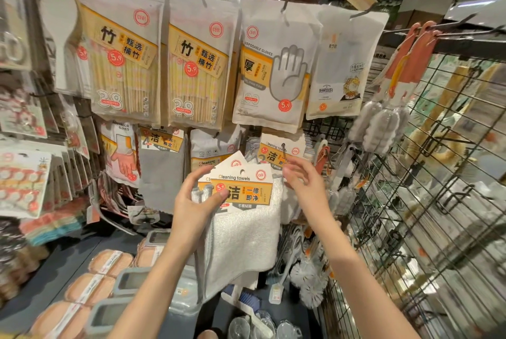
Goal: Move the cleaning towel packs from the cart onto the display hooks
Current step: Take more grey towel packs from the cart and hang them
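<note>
White cleaning towel packs (241,218) hang in the left hand (191,201), thumb and fingers pinching their card header; the right hand (304,180), fingers spread, hovers beside the display hook (283,147).

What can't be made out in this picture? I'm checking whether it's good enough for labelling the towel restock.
- Cart: not in the head view.
- Target hook: hidden behind the cleaning towel packs gripped by the left hand.
- Number of packs held: overlapping cards hide it.
- Right hand: touching the packs or not, unclear.
- Packs hanging behind: partly covered.
</note>
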A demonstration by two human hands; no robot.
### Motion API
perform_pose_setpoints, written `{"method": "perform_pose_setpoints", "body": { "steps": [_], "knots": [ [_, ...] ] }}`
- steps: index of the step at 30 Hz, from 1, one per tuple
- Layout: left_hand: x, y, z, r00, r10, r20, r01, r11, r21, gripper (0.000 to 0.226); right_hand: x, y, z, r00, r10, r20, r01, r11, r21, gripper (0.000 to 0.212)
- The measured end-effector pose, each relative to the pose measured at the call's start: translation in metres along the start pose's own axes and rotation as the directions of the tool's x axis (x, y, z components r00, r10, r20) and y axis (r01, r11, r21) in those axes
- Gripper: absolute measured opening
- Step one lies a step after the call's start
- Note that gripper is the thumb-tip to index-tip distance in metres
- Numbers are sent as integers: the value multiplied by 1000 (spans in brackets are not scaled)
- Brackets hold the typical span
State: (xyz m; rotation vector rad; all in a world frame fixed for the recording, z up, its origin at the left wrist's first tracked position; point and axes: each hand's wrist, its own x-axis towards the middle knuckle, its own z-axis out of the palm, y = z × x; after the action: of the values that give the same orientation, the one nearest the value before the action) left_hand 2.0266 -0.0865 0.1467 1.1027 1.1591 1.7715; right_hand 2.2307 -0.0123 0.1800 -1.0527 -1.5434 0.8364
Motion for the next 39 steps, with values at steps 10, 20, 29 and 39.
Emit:
{"method": "perform_pose_setpoints", "body": {
  "steps": [10,20,29,39],
  "knots": [
    [-6,-5,10,1000,6,-5,-5,999,34,47,-27,-3,8,996,-1,93,5,999,-46,43],
    [-10,-1,8,1000,13,23,-14,999,35,41,-32,-4,11,1000,5,0,-5,1000,26,41],
    [-14,5,3,1000,-6,30,7,1000,-27,27,-32,-3,9,995,23,-100,-16,997,69,43],
    [-12,-1,-7,999,34,4,-34,999,17,38,-18,4,-5,963,38,-266,-26,999,48,42]
  ]
}}
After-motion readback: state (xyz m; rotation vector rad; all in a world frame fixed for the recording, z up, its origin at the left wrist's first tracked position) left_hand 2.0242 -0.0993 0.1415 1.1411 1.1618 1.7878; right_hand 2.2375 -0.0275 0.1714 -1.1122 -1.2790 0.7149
